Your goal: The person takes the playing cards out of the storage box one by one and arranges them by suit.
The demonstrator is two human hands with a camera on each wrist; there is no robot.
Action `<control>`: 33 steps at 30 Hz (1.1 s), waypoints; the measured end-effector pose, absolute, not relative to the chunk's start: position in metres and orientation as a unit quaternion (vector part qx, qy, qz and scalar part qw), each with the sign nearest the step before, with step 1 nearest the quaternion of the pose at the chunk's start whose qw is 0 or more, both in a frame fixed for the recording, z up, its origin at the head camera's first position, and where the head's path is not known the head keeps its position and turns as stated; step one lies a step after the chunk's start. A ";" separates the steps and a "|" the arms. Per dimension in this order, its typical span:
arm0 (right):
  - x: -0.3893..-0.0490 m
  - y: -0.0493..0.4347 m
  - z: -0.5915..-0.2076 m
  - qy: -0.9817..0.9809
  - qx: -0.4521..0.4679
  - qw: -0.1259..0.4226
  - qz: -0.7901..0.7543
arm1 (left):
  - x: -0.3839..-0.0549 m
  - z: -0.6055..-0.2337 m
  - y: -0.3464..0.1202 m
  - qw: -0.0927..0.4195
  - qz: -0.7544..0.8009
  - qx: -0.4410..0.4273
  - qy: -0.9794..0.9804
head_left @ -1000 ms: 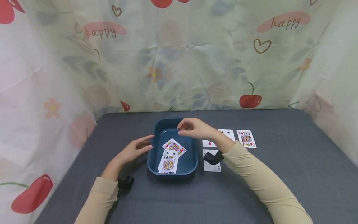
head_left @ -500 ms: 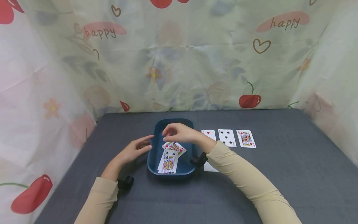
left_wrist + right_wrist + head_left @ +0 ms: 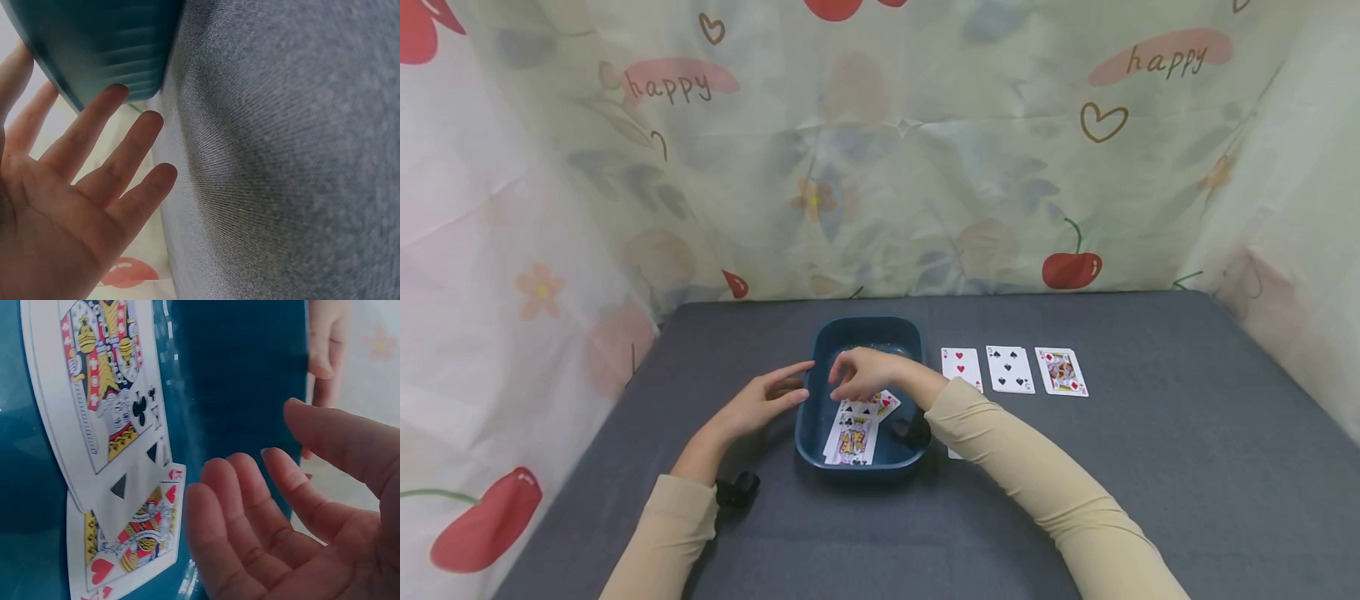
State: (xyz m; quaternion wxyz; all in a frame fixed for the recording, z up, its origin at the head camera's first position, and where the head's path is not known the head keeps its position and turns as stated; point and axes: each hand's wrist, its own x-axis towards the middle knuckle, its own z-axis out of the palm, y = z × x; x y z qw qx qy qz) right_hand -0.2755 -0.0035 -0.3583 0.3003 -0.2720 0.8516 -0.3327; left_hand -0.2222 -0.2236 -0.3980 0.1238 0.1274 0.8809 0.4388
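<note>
Left hand point(image 3: 767, 401) is wide at the left wall of the blue tray point(image 3: 865, 470), its straight fingers beside the rim; in my judgement it serves best as a light brace, so that the tray does not slide on the tabletop point(image 3: 865, 542). Inside the tray, toward its near end, lie overlapping playing cards, face up: the king of clubs point(image 3: 853, 442) on top, a black pip card point(image 3: 134, 478) showing only a strip beyond it, and a court card of hearts point(image 3: 140, 534), set askew, its rank unclear to me. Over these, within the tray, hangs the right hand point(image 3: 871, 372), fingers gently bent, thumb apart, nothing seen between them; whether it touches a card, I cannot tell. Such thin cards may slip together, so it is wise to handle each one by its edge. To the right of the tray come one card mostly hidden by the right sleeve point(image 3: 1022, 479), then in a row a hearts pip card point(image 3: 960, 361), the five of spades point(image 3: 1011, 370) and a court card of diamonds point(image 3: 1062, 372).
</note>
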 end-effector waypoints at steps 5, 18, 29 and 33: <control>-0.276 -0.006 -0.366 0.865 -0.257 0.309 -0.300 | -0.222 -0.398 -0.223 0.123 0.440 0.129 0.880; -0.275 -0.012 -0.378 0.862 -0.278 0.339 -0.254 | -0.220 -0.397 -0.223 0.124 0.441 0.134 0.879; -0.274 -0.009 -0.370 0.868 -0.294 0.317 -0.245 | -0.220 -0.395 -0.223 0.126 0.431 0.125 0.885; -0.274 -0.007 -0.365 0.867 -0.303 0.309 -0.248 | -0.220 -0.394 -0.223 0.127 0.431 0.125 0.885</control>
